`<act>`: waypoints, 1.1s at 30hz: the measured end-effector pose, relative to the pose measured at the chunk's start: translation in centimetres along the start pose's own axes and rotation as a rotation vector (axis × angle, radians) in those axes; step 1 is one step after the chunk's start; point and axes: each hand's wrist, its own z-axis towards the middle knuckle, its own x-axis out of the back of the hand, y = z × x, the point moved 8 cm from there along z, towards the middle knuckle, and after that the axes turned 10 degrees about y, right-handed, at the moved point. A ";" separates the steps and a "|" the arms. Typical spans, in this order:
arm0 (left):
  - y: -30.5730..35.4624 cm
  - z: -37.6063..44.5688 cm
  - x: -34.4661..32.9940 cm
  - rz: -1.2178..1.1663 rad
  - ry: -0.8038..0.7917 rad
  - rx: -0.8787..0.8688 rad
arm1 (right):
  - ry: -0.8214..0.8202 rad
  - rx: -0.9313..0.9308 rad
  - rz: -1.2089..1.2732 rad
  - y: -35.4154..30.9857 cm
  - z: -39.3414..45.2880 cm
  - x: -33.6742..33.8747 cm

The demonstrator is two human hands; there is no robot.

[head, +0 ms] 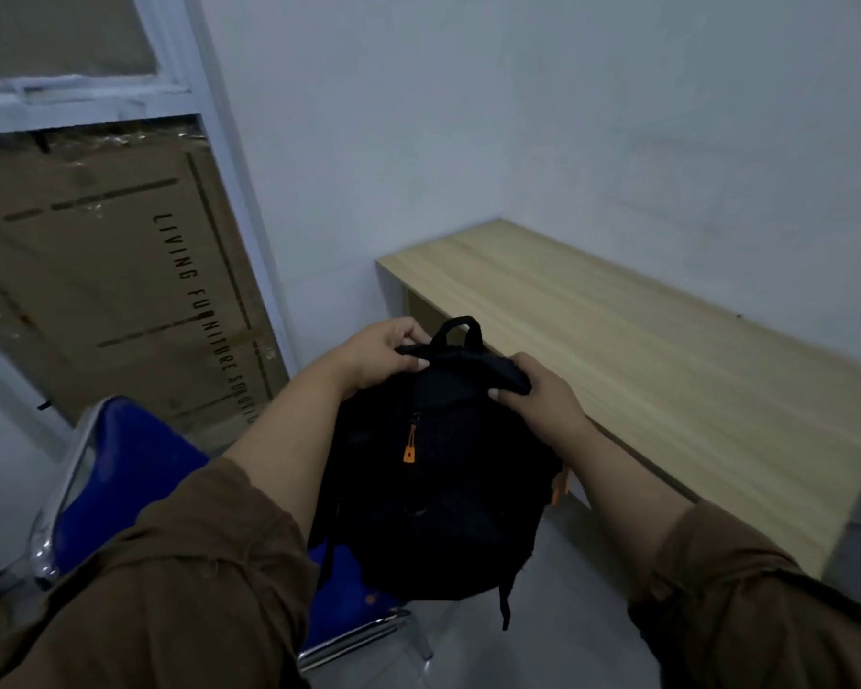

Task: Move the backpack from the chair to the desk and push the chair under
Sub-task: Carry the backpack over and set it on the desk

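A black backpack with orange zipper pulls hangs upright in front of me, its bottom just above the blue chair seat. My left hand pinches the top edge at its left. My right hand grips the top at its right. The carry loop sticks up between my hands. The blue chair with a chrome frame stands at lower left, partly hidden by my arms and the bag. The light wooden desk runs along the wall on the right, just beyond the backpack.
A large cardboard box with printed lettering leans behind a white frame at left. White walls meet in a corner behind the desk. Grey floor shows between the chair and the desk.
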 end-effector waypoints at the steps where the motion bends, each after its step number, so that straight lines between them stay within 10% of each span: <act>1: 0.8 0.3 -0.8 -0.004 -0.009 -0.019 | 0.034 -0.016 0.039 0.5 -0.4 0.9; 13: 8.3 9.1 -7.3 -0.166 0.357 -0.205 | 0.555 -0.123 0.050 2.4 1.8 16.4; 26: 13.0 17.9 -24.1 -0.472 -0.088 -0.114 | 0.825 -0.207 0.127 6.8 3.9 34.3; 33: 15.1 22.9 -32.7 -0.436 -0.033 -0.115 | 0.818 -0.294 0.260 15.0 6.2 39.5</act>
